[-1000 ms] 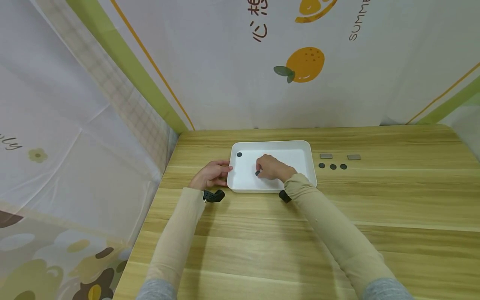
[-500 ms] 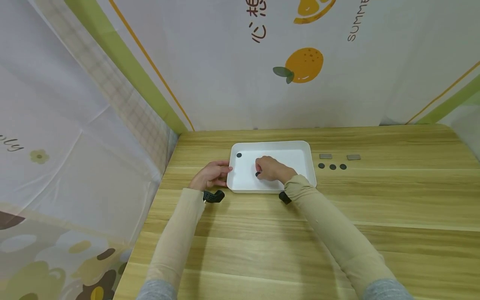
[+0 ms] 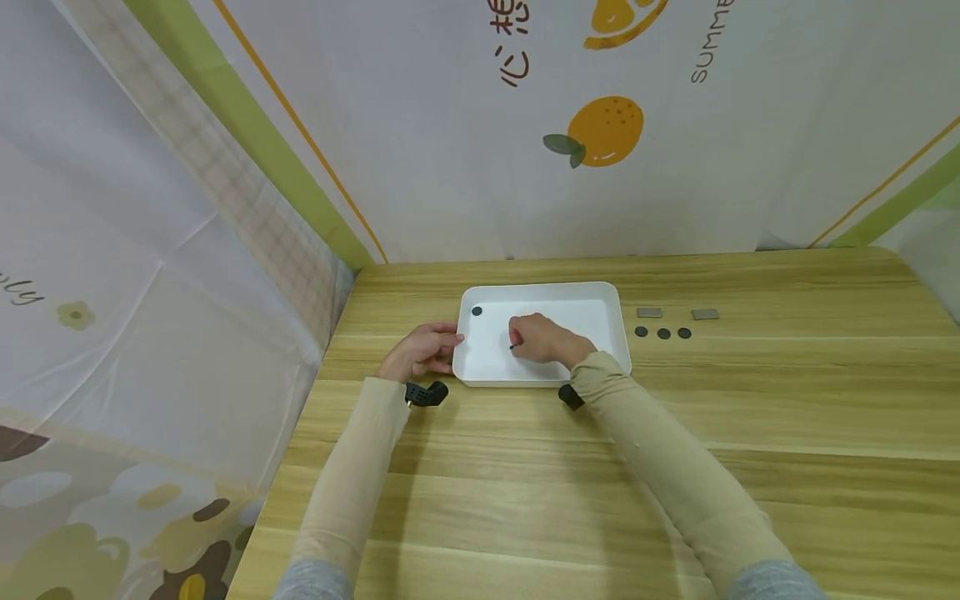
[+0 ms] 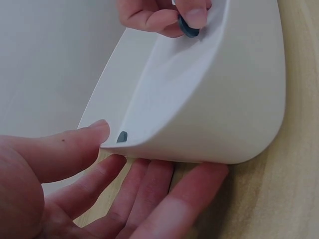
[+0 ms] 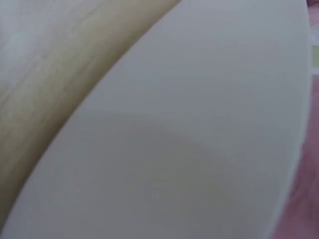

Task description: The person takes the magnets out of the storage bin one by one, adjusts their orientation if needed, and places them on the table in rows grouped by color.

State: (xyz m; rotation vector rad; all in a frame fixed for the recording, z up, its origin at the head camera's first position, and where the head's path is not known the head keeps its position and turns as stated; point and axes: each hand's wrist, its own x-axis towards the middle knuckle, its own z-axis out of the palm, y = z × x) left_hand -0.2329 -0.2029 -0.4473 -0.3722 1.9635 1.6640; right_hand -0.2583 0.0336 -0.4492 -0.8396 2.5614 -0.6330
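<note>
A shallow white tray stands on the wooden table. My left hand holds its left side; in the left wrist view the thumb lies at the rim and the fingers touch the outer wall. Over the tray's floor, my right hand pinches a small dark disc between thumb and fingers, tilted on edge. Another dark disc lies in the tray's far left corner. The tray's outer wall fills most of the right wrist view, where the right fingers are hidden.
To the right of the tray, several small dark discs sit in a row on the table. Behind them lie two flat grey rectangular pieces. A printed cloth hangs along the table's back edge.
The disc in my right hand has turned from showing its face to nearly edge-on in the head view. My left hand keeps its place on the tray.
</note>
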